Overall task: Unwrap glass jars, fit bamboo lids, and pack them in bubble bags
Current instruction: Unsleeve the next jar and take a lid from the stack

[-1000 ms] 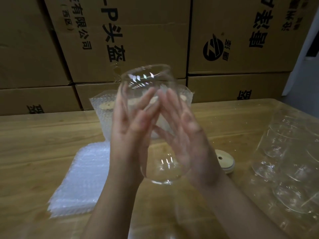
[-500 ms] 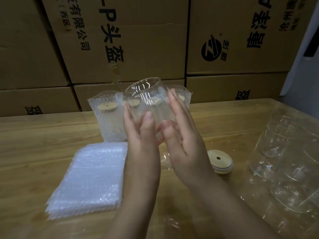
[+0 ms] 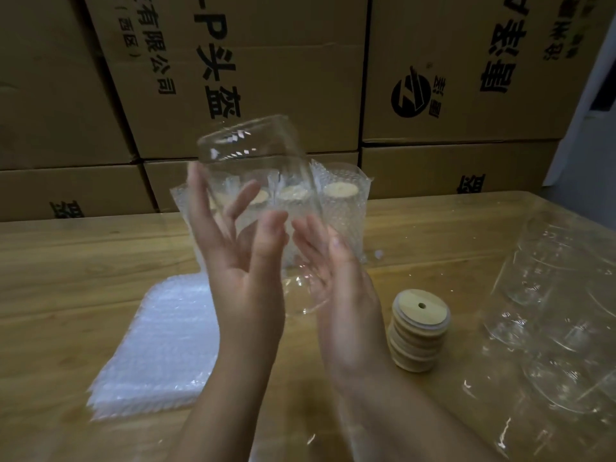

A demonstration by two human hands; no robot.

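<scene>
I hold a clear glass jar (image 3: 253, 168) in the air above the table, tilted with its open mouth up and to the left. My left hand (image 3: 243, 261) presses its left side and my right hand (image 3: 336, 281) presses its lower right side, fingers stretched along the glass. A stack of round bamboo lids (image 3: 420, 328), each with a small hole, stands on the table just right of my right wrist. A pile of flat bubble bags (image 3: 160, 348) lies to the left of my left arm.
Behind the jar stand packed jars in bubble bags (image 3: 343, 208) with bamboo lids showing. A plastic-wrapped bundle of glass jars (image 3: 553, 315) lies at the right. Stacked cardboard boxes (image 3: 450, 78) wall off the far edge of the wooden table (image 3: 83, 261).
Between my palms the jar has been turned and lifted a little. It now tilts with its mouth toward the upper left. My hands have spread slightly apart around it.
</scene>
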